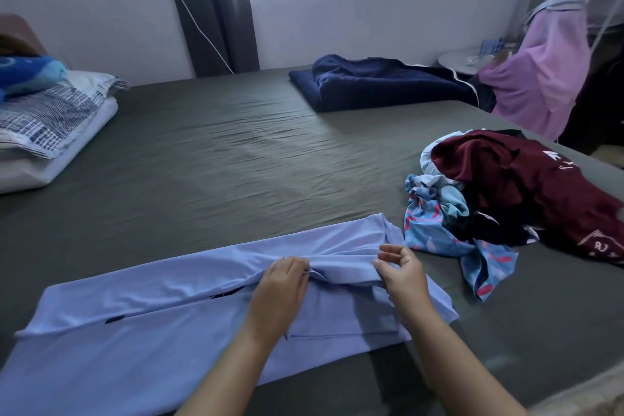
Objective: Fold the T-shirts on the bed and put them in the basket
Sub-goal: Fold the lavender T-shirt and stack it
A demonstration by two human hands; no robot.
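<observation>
A light blue T-shirt (141, 324) lies spread across the near part of the bed, its two long sides folded in toward the middle. My left hand (282, 284) pinches a fold of this shirt near its centre. My right hand (401, 272) rests on the same fold a little to the right, thumb and fingers curled over the fabric edge. To the right lies a heap of unfolded clothes: a maroon T-shirt (526, 186) on top and a blue patterned shirt (435, 230) below it. No basket is in view.
The bed has a grey-green sheet (219, 152). Pillows and a folded blanket (47, 125) are stacked at the left. A dark navy blanket (378, 84) lies at the far right. Pink cloth (543, 64) hangs beside the bed's right edge.
</observation>
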